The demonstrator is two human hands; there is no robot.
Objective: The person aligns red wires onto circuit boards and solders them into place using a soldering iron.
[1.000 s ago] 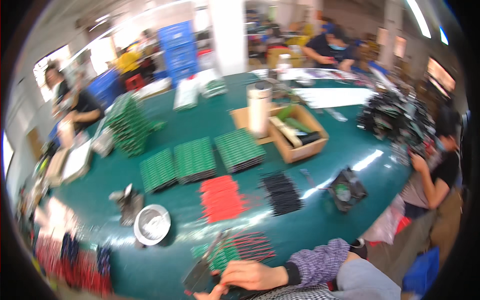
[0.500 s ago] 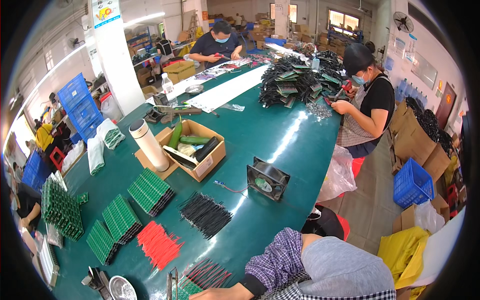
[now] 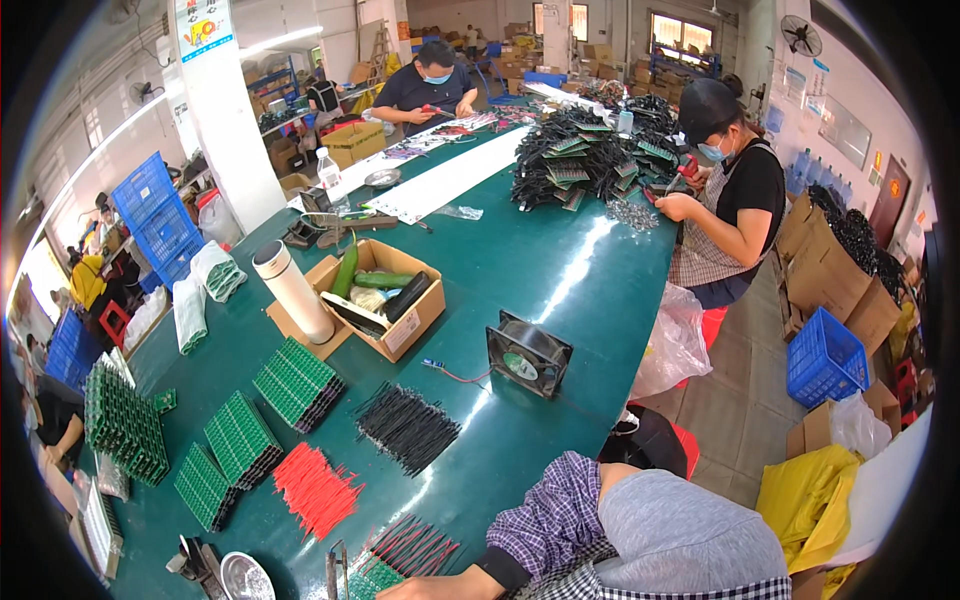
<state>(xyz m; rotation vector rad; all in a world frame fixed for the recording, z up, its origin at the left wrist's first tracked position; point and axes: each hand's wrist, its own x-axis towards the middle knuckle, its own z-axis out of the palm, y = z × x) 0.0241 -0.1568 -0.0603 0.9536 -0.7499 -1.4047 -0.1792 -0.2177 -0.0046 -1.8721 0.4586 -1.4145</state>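
Observation:
My right hand (image 3: 440,587) is at the lower edge, below a dark cuff and a checked purple sleeve (image 3: 545,510). Its fingers are mostly cut off, so I cannot tell what they hold. Beside it lies a green circuit board panel (image 3: 376,577), with red and black wires (image 3: 415,543) fanned out just above the hand. Two thin upright metal prongs (image 3: 337,572) stand left of the panel. My left hand is out of the picture. Further up lie a bundle of red wires (image 3: 316,490) and a bundle of black wires (image 3: 408,428).
Stacked green circuit boards (image 3: 298,385) cover the left part of the green table (image 3: 500,270). A small fan (image 3: 529,353), a cardboard box (image 3: 415,325) with cucumbers and a white flask (image 3: 292,290) stand mid-table. A metal bowl (image 3: 246,577) sits front left. Two co-workers handle tools at the far side.
The whole view has shifted slightly, with the far table and fan a little further left. My right hand stays nearly in place at the lower edge.

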